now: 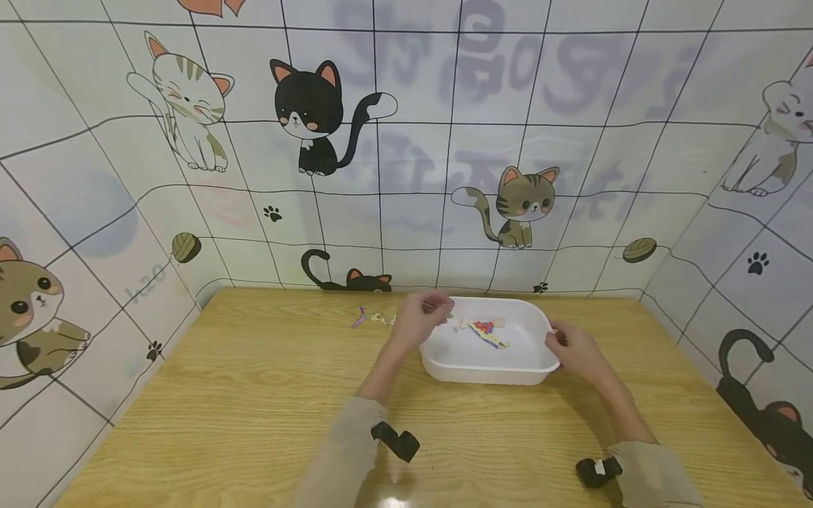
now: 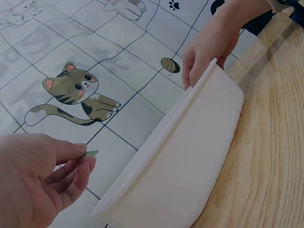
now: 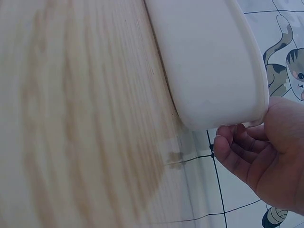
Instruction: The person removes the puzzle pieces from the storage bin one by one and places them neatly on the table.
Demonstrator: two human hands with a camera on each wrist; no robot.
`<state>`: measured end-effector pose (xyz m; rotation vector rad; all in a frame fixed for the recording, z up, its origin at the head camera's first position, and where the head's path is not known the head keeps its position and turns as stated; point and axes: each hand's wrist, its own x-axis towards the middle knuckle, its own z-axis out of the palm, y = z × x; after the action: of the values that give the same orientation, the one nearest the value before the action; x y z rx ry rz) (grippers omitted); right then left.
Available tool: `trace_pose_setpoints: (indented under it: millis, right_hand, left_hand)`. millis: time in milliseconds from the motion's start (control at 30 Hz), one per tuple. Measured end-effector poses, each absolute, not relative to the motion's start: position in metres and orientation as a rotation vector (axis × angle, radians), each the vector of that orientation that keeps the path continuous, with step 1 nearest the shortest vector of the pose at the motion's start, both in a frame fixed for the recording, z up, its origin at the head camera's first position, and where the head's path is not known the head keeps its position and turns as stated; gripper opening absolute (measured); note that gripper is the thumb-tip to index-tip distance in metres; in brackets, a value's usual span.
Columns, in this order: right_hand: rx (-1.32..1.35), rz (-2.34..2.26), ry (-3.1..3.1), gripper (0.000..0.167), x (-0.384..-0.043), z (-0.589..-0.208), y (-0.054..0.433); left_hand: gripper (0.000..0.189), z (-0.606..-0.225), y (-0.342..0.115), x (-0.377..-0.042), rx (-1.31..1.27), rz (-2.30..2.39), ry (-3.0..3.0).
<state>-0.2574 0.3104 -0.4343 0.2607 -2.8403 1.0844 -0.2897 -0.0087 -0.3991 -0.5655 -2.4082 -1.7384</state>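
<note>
A white plastic basin [image 1: 483, 374] stands on the wooden table, with several small flat colourful pieces [image 1: 485, 337] on its floor, among them red, blue and yellow ones. My left hand [image 1: 417, 323] is over the basin's left end. Between its thumb and fingertips it pinches a small thin green piece [image 2: 91, 154], whose kind I cannot tell. At the opposite end, my right hand [image 1: 578, 351] holds the basin's rim. In the right wrist view, the fingers [image 3: 237, 152] curl up under that rim.
Left of the basin, a thin purple piece [image 1: 359, 317] and a few pale yellow pieces [image 1: 379, 319] lie on the table [image 1: 267, 395]. Wall sheets printed with cats and grid lines [image 1: 413, 162] enclose the table's back and sides.
</note>
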Motion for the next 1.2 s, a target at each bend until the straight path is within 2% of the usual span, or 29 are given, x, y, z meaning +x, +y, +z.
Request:
trace_pose_setpoints:
  millis: [433,800,1200]
  right_hand:
    - [0.268,1.084,-2.843,0.044,-0.258,-0.434,0.31]
    - [0.272,1.084,-2.837,0.043,-0.258,-0.433,0.311]
    - [0.256,1.075,-2.848,0.044,-0.259,-0.436,0.313]
  left_hand:
    - [0.017,-0.404,-0.048,-0.29,-0.387,-1.916,-2.267]
    - [0.013,-0.416,-0.081,-0.296,-0.298,-1.85,-2.272]
    - [0.014,-0.428,-0.124,-0.303,-0.068,-1.778,-2.307]
